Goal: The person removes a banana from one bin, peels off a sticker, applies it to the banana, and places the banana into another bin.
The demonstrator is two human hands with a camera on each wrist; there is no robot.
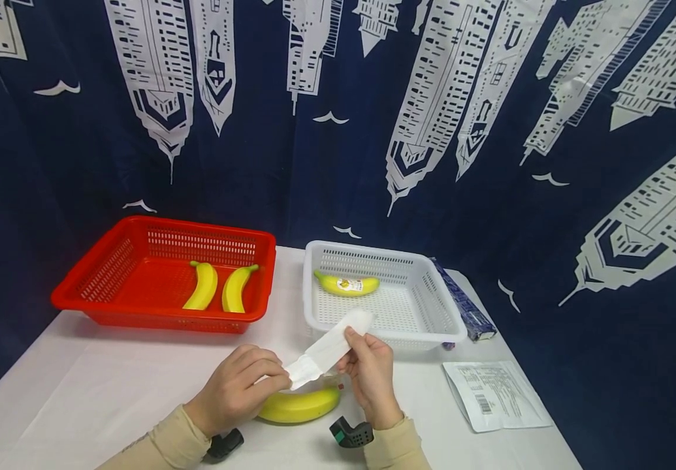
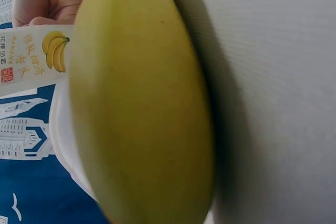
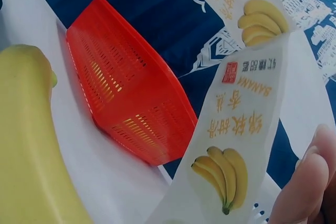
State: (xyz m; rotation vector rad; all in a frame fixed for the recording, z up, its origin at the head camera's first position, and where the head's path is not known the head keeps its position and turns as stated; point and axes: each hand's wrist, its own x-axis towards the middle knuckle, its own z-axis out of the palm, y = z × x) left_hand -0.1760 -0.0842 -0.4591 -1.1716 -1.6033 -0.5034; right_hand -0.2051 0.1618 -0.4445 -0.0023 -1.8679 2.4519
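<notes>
A strip of banana labels is stretched between both hands above the table. My left hand pinches its lower left end, and my right hand holds it nearer the upper right end between thumb and fingers. Its printed side, with banana pictures and lettering, shows in the right wrist view on the labels; the head view shows the plain white back. Below the hands a yellow banana lies on the table, partly covered by the left hand. It fills much of the left wrist view as a banana.
A red basket at the back left holds two bananas. To its right, a white basket holds one labelled banana. Beside that lies a dark blue package. A white printed packet lies near the right table edge.
</notes>
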